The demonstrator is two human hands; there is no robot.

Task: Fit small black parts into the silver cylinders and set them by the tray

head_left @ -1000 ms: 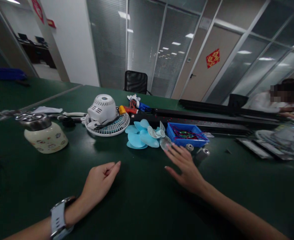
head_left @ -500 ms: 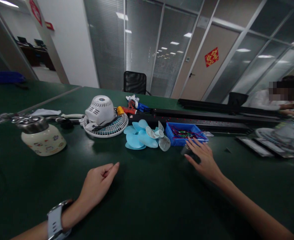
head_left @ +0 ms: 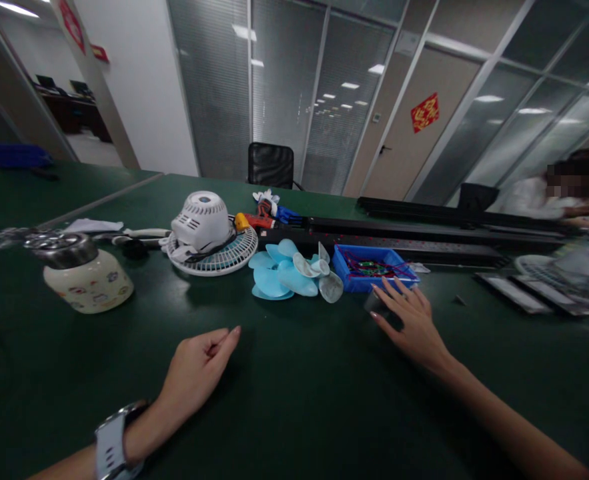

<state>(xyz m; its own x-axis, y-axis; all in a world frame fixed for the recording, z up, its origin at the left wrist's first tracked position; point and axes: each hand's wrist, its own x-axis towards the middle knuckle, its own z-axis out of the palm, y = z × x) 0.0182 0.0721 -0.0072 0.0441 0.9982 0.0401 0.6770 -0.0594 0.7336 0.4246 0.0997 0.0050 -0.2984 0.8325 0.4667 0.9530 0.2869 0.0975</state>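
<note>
The right hand (head_left: 411,323) lies right of centre in the frame. Its fingers (head_left: 402,293) are spread and released over a small dark cylindrical part (head_left: 373,301), which sits on the tabletop (head_left: 294,407) just in front of the blue parts bin (head_left: 357,285). The part is mostly hidden, so it may or may not be touched yet. The left hand (head_left: 197,370) rests at lower centre, loosely curled and empty.

The part looks round, so a clumsy pinch could send it rolling toward the clear fan blade (head_left: 330,287) and the blue fan blade (head_left: 277,275) to its left. A sweeping wrist could nudge the bin and spill its wires.
</note>
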